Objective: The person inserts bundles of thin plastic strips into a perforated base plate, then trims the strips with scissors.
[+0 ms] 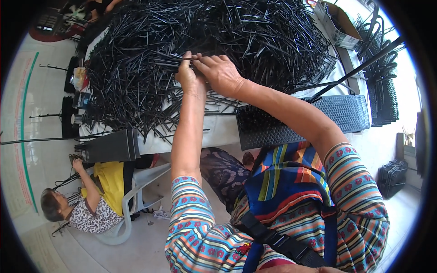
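Observation:
A big heap of thin black sticks (136,68) covers the table ahead of me, and both my hands meet at its near edge. My left hand (188,78) is closed, thumb up, around a few of these dark sticks, which point out to the left. Over and against it lies my right hand (221,75), its fingertips pinched at the same sticks beside my left thumb. My palms and the far side of my fingers are hidden, so the number of sticks held cannot be made out.
A black perforated tray (327,113) lies on the near right of the white table (218,127). A dark bin (111,146) sits at the near left corner. An open cardboard box (339,27) stands far right, by black mesh racks (384,100). A seated co-worker (98,204) is at left.

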